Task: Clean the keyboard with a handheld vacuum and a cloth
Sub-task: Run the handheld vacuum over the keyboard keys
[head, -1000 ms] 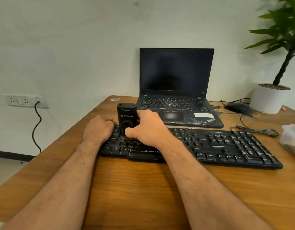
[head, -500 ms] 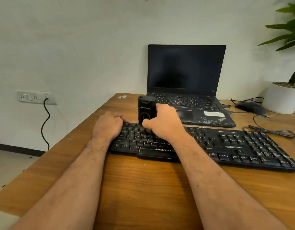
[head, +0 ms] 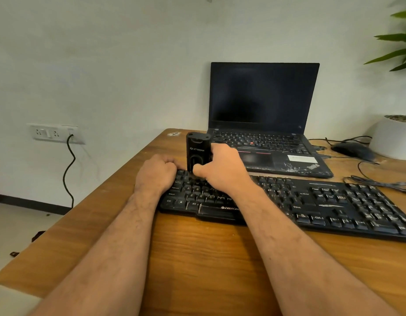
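Black handheld vacuum (head: 198, 151) upright on keyboard (head: 288, 201), upper-left keys. Right hand (head: 222, 167) wrapped round its body, thumb across front. Left hand (head: 156, 173) fisted, holding nothing visible, on keyboard's left end. Both forearms extended over wooden worktop (head: 197, 258). Laptop (head: 263, 110) behind.

Black handheld vacuum (head: 198, 151) stands upright on black keyboard's (head: 311, 201) left end.

Vacuum (head: 198, 151) nozzle hidden by hands.
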